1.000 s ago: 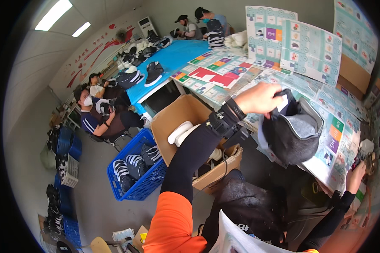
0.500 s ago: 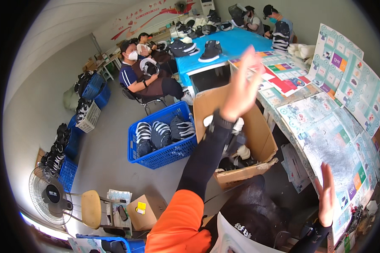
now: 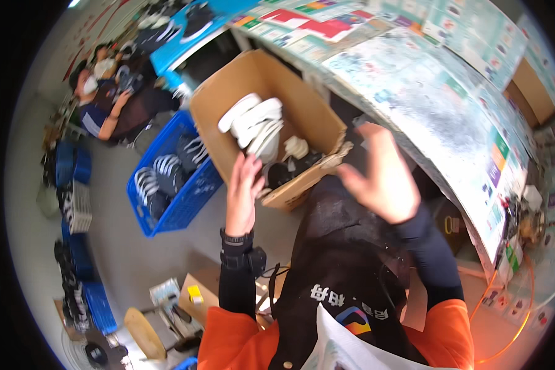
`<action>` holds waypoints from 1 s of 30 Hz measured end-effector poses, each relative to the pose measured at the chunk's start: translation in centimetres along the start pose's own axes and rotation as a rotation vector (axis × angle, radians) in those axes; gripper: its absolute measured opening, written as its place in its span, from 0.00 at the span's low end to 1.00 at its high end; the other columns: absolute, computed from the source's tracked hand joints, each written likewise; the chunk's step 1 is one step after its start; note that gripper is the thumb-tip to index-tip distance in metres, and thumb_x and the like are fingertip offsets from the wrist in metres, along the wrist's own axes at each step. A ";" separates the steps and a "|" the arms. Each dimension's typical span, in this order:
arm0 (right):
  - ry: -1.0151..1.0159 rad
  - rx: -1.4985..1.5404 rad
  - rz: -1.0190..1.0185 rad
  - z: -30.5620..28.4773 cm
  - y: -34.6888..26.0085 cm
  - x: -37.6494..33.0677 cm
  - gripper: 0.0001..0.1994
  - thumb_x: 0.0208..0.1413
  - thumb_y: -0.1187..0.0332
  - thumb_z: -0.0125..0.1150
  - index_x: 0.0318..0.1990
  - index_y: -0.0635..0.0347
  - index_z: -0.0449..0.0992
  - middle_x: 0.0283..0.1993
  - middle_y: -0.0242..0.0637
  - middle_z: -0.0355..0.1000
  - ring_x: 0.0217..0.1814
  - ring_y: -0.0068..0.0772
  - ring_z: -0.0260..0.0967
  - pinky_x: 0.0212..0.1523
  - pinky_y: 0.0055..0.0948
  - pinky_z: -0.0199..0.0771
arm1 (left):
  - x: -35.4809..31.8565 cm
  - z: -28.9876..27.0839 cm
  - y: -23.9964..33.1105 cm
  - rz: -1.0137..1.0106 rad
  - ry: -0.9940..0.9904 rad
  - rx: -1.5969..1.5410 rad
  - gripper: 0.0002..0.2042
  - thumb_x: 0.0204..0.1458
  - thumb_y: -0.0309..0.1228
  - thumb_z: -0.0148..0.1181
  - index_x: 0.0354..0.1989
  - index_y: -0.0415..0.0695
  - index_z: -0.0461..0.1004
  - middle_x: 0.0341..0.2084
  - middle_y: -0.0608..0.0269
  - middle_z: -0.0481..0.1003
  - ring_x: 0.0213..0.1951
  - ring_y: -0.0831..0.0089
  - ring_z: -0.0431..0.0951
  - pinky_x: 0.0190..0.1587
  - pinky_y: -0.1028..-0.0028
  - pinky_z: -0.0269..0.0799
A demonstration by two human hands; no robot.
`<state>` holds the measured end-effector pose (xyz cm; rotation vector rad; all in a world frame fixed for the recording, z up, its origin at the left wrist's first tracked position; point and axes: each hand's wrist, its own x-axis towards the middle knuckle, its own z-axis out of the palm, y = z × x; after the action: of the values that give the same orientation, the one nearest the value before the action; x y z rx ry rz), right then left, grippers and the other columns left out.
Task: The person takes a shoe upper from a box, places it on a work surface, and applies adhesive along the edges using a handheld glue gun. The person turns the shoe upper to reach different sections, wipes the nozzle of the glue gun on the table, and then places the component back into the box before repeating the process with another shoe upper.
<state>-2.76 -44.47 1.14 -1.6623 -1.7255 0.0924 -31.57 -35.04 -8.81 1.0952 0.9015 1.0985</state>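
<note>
A large open cardboard box (image 3: 228,77) stands in front of me. Inside it lie white curved pieces (image 3: 256,123) that look like shoe soles, a small cream-coloured piece (image 3: 296,147) and some black things I cannot make out. My left hand (image 3: 242,194) is at the box's near left side, its fingers apart and nothing in them. I cannot tell whether its fingertips touch the cardboard. My right hand (image 3: 385,179), slightly blurred, hovers past the box's torn near right corner, thumb and fingers spread and the palm bare.
A blue plastic basket (image 3: 185,206) with dark, white-striped shoes (image 3: 166,172) stands left of the box. To the right runs a table (image 3: 407,80) covered with printed sheets. A seated person (image 3: 98,105) holds a shoe at the far left. A fan (image 3: 95,353) and chair (image 3: 143,333) stand lower left.
My view has tipped down toward the box and my lap. Both hands, raised and spread before, have come lower, the left beside the box and the right nearer to it.
</note>
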 end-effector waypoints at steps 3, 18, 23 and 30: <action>-0.024 -0.332 -0.303 4.7 -1.2 0.7 0.17 0.43 0.69 0.68 0.42 0.59 0.71 0.44 0.45 0.69 0.47 0.47 0.67 0.51 0.43 0.66 | -1.5 -2.0 -3.9 -0.159 -0.072 -0.015 0.30 0.72 0.39 0.53 0.78 0.41 0.55 0.73 0.49 0.65 0.71 0.60 0.69 0.67 0.58 0.71; -1.168 1.003 -0.955 -7.0 -7.9 -3.0 0.15 0.63 0.67 0.63 0.52 0.69 0.78 0.42 0.55 0.76 0.47 0.57 0.76 0.47 0.48 0.74 | -1.1 9.0 -1.4 0.001 -1.060 0.529 0.28 0.61 0.33 0.71 0.67 0.39 0.68 0.56 0.54 0.78 0.57 0.68 0.79 0.61 0.66 0.75; -0.265 0.310 -1.066 -6.0 -6.4 -5.9 0.29 0.62 0.58 0.52 0.65 0.71 0.72 0.76 0.58 0.63 0.82 0.57 0.55 0.82 0.64 0.41 | -1.3 15.6 -0.3 0.207 -1.034 -0.020 0.44 0.63 0.32 0.66 0.82 0.47 0.44 0.79 0.47 0.52 0.77 0.54 0.59 0.77 0.54 0.54; 0.007 0.158 0.172 -11.8 -2.1 -1.0 0.28 0.75 0.53 0.47 0.25 0.64 0.75 0.19 0.44 0.70 0.23 0.41 0.69 0.31 0.41 0.68 | -1.4 17.0 4.1 0.126 -0.712 -0.062 0.39 0.62 0.33 0.69 0.78 0.46 0.53 0.73 0.47 0.60 0.75 0.56 0.60 0.77 0.52 0.51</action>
<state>1.66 -50.61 10.43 -1.6879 -1.5262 0.2952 -16.77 -39.82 -0.80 1.3739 0.2354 0.7372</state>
